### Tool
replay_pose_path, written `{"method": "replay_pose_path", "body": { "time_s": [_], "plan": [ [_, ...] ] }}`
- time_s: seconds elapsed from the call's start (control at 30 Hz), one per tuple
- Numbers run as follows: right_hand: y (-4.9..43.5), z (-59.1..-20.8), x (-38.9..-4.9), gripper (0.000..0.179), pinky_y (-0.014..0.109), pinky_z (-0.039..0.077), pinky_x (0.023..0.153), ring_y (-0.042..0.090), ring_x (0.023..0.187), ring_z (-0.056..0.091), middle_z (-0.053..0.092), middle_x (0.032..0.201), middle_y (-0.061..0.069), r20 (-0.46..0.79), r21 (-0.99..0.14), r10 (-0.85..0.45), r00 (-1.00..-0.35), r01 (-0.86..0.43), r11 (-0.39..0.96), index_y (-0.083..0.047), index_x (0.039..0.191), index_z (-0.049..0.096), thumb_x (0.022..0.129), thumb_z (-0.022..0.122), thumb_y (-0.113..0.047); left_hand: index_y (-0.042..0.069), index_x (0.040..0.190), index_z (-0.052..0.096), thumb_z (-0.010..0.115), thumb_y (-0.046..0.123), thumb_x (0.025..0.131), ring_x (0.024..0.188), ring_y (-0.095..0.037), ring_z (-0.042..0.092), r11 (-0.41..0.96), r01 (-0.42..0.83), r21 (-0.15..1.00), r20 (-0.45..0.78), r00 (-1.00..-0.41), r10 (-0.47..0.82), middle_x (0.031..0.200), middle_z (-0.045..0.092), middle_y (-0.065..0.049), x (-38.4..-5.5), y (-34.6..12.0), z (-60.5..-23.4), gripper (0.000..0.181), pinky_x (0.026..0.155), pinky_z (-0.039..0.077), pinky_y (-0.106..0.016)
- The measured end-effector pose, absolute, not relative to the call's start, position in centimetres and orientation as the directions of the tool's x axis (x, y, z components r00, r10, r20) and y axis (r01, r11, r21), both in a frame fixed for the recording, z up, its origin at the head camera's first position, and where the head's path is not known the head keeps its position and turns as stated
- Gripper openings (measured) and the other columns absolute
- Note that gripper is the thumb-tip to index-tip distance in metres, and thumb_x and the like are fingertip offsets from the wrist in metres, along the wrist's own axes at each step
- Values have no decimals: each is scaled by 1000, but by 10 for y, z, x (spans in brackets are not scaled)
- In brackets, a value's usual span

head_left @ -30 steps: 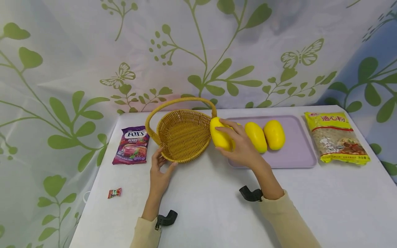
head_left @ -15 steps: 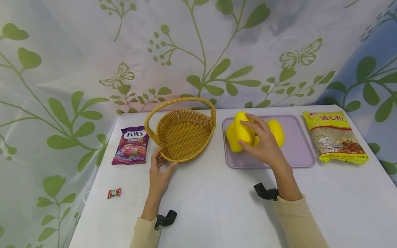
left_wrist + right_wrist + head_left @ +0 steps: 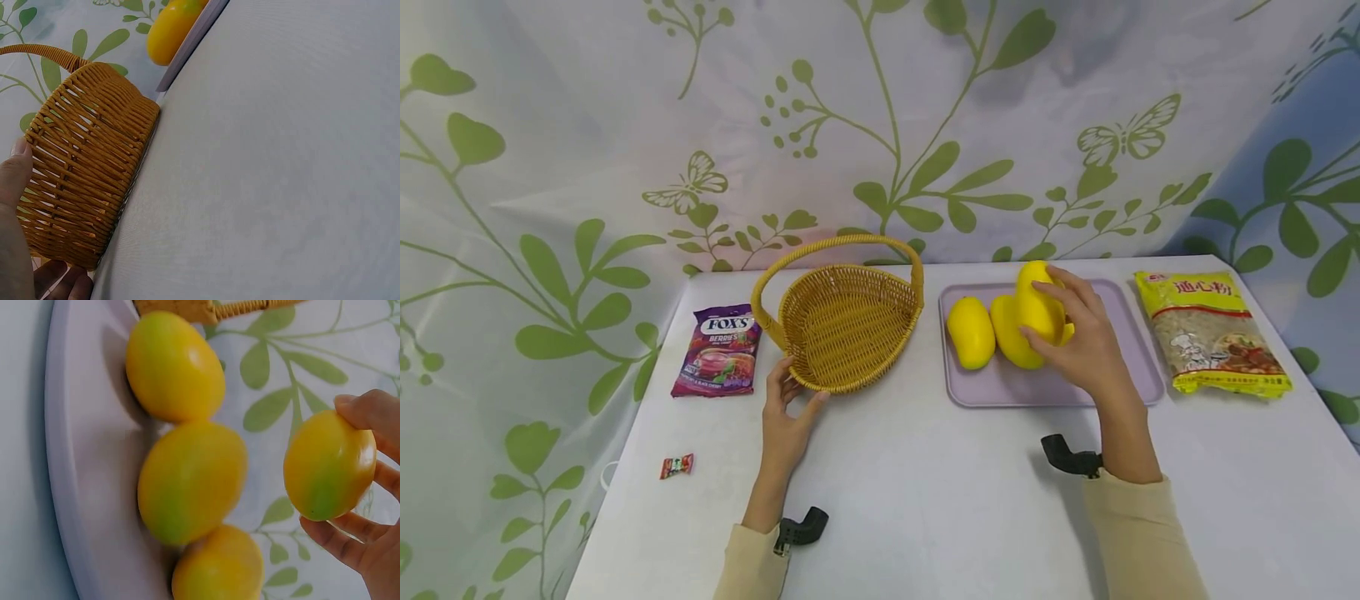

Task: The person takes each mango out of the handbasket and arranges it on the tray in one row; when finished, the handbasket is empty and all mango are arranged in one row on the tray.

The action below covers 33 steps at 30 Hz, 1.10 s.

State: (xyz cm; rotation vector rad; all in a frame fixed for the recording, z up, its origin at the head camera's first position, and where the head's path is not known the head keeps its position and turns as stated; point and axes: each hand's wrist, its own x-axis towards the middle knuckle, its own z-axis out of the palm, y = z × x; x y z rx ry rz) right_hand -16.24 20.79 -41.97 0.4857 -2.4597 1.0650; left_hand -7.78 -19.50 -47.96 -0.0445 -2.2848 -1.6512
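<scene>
My right hand (image 3: 1084, 340) grips a yellow mango (image 3: 1033, 298), held up over the lilac tray (image 3: 1138, 375). Thumb and fingertips clasp it from opposite sides in the right wrist view, where the mango (image 3: 328, 465) hangs clear of the others. Three more mangoes lie side by side on the tray: the left one (image 3: 972, 333), a middle one (image 3: 1015, 343), and a third mostly hidden behind the hand. On the left, my left hand (image 3: 786, 429) holds the near-left side of a wicker basket (image 3: 850, 329), with thumb and fingers spread around its wall. The basket has nothing inside.
Left of the basket lies a purple Fox's candy bag (image 3: 718, 350), with a small wrapped candy (image 3: 677, 467) nearer. A yellow pasta bag (image 3: 1213, 333) is right of the tray. The basket's tall handle (image 3: 835, 242) arches up before the patterned backdrop (image 3: 715, 100).
My right hand has carried the mango rightward from beside the basket's right rim to above the tray, uncovering the left mangoes. The left hand and basket stay put.
</scene>
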Motion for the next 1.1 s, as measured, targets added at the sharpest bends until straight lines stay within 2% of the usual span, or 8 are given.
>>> {"method": "replay_pose_path", "body": {
  "time_s": [0.33,0.43,0.5,0.6,0.73,0.93,1.1],
  "plan": [
    [240,-424,-163,62,-1,30,88,33,134,41,37,155,3,445,-651,-52,-894,-363,666,-8,136,54,79,76,1,-4,145,34,74,8,87,123,-45,51,337,213,917,279,-946,-164,144,42,-27,-78,-196,-483,71,105,42,-57],
    [250,-428,-163,61,-1,29,98,29,139,37,36,156,0,428,-676,-11,-904,-329,659,-10,137,54,80,74,0,-4,145,34,74,8,87,123,-45,51,337,218,916,284,-945,-162,145,41,-27,-78,-196,-483,71,105,42,-58],
    [257,-430,-164,61,5,28,107,26,142,34,34,157,-3,408,-692,20,-913,-295,659,-11,139,53,82,73,0,-5,145,34,74,8,87,123,-46,51,338,224,914,290,-944,-159,144,41,-28,-79,-196,-483,71,105,42,-58],
    [267,-435,-164,61,24,27,120,23,146,29,31,158,-6,356,-705,56,-933,-229,671,-13,141,50,85,70,-3,-5,145,34,74,8,86,123,-46,51,342,226,912,293,-943,-160,144,41,-28,-79,-195,-483,71,105,42,-58],
    [279,-441,-163,61,48,26,121,28,147,27,28,160,-3,307,-706,85,-948,-167,688,-12,143,48,87,69,-7,-4,145,34,74,8,86,123,-45,51,341,222,913,290,-943,-163,144,42,-27,-79,-195,-483,72,105,42,-58],
    [295,-451,-163,60,58,23,120,37,147,25,29,160,8,283,-701,83,-955,-147,698,-4,141,48,86,70,-6,-3,145,35,74,8,87,124,-45,51,328,215,920,280,-946,-164,145,41,-26,-79,-195,-484,71,105,42,-58],
    [300,-458,-165,60,63,18,119,40,148,20,26,161,10,245,-711,57,-968,-140,689,-3,142,46,86,69,-7,-3,145,35,74,9,87,124,-45,51,330,214,920,279,-946,-164,146,40,-26,-79,-195,-483,71,105,42,-58]
  ]
}}
